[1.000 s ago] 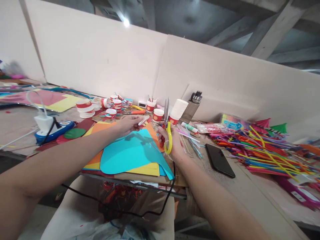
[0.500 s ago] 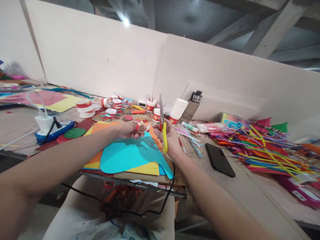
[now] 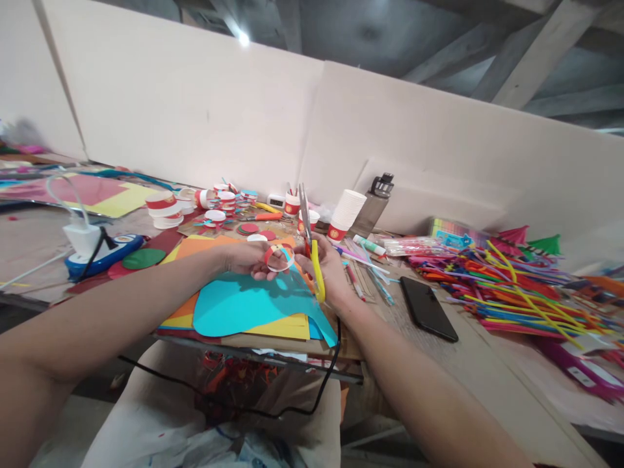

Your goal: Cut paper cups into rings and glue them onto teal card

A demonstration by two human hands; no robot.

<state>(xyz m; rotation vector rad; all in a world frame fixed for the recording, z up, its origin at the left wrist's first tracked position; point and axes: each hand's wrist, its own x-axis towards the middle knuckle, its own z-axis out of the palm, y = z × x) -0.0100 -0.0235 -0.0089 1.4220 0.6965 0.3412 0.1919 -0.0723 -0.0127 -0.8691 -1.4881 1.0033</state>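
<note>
My left hand (image 3: 246, 260) is closed on a ring cut from a red and white paper cup (image 3: 270, 257), its round opening turned towards me. In my right hand (image 3: 332, 268) is a pair of scissors (image 3: 318, 279) with yellow handles, blades pointing up and away from the ring. The right fingertips are close to the ring's right side; whether they touch it I cannot tell. Beneath both hands lies a blue paper sheet (image 3: 244, 305) with a curved edge, on top of orange and yellow sheets (image 3: 285, 327).
Cut cup pieces (image 3: 163, 207) stand at the back left, near a blue power strip (image 3: 104, 257). Stacked paper cups (image 3: 348, 211) and a bottle (image 3: 375, 205) are at the back. To the right lie a phone (image 3: 429, 309) and many coloured pipe cleaners (image 3: 507, 292).
The cup ring has turned in my left hand, so its opening shows more. The scissors have tilted left at the blade tips. A white disc on the table has come into view.
</note>
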